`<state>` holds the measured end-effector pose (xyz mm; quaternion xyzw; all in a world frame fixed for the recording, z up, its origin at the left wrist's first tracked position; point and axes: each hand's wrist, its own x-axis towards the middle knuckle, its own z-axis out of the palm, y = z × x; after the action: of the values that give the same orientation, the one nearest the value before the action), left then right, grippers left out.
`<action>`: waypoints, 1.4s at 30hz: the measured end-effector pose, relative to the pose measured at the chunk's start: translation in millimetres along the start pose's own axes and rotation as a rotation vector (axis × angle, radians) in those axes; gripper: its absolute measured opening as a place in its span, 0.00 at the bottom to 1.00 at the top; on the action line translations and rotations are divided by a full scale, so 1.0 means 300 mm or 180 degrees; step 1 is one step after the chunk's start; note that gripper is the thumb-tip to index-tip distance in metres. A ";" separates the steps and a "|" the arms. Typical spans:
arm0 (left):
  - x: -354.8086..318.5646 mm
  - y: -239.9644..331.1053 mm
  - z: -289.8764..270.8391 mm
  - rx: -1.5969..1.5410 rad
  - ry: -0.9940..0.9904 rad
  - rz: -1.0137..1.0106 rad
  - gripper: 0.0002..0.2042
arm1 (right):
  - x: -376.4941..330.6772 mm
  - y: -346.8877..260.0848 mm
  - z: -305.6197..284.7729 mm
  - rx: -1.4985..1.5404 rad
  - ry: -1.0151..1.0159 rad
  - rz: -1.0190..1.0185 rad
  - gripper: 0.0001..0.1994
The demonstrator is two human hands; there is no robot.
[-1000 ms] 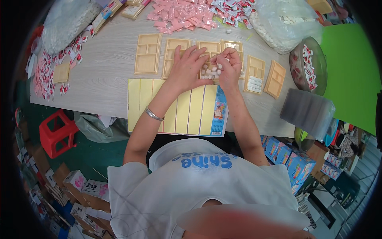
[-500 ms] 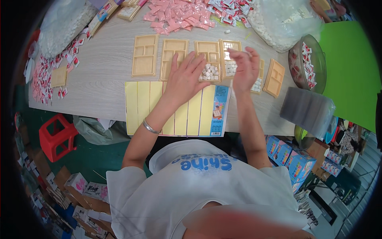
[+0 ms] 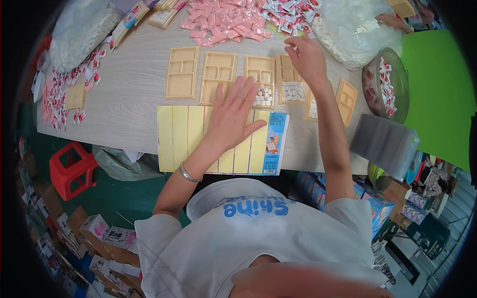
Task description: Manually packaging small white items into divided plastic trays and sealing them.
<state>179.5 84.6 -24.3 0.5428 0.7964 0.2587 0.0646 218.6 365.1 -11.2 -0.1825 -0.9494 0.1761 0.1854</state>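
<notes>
My left hand (image 3: 232, 115) lies flat with fingers spread, its fingertips over the near part of a beige compartment tray (image 3: 259, 62) holding white cubes (image 3: 263, 94). Its palm is above a yellow striped card stack (image 3: 174, 134) with a blue printed end. Farther out, my right hand (image 3: 307, 58) is bent, thumb and fingertips drawn together by the near edge of the sachet pile; anything pinched there is too small to make out. Beside the first tray, another tray (image 3: 289, 67) has white cubes filling its near compartment. Two more beige trays (image 3: 182, 74) stand to the left.
Pink packets (image 3: 223, 22) and red-white sachets (image 3: 290, 15) lie heaped at the back. A bag of white pieces (image 3: 353, 35) stands back right, near another person's hand (image 3: 395, 22). Right are a sachet bowl (image 3: 385, 84), another tray (image 3: 346, 102) and clear plastic covers (image 3: 385, 144).
My right hand has moved away from the filled tray toward the sachet pile, where a loose white piece was visible. My left hand has slid slightly nearer, still spread.
</notes>
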 end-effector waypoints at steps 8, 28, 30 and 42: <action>-0.021 -0.006 0.035 0.0402 0.0028 0.0215 0.31 | -0.304 -0.183 0.017 0.0794 -0.0079 -0.0083 0.10; 0.088 0.067 0.133 0.0385 -0.0316 -0.0057 0.49 | 0.312 0.748 -0.379 -0.1256 0.0605 0.0640 0.14; 0.092 0.082 0.071 -0.0099 -0.0196 -0.0292 0.48 | 0.380 0.880 -0.349 -0.1401 -0.0016 0.1000 0.14; 0.071 -0.049 0.009 0.0155 0.0959 -0.0049 0.10 | 0.454 0.975 -0.332 -0.2071 -0.0848 0.0420 0.09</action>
<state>159.7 100.6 -29.8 0.4931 0.8073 0.3174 -0.0668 224.6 702.5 -3.1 -0.2683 -0.9578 -0.1016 -0.0196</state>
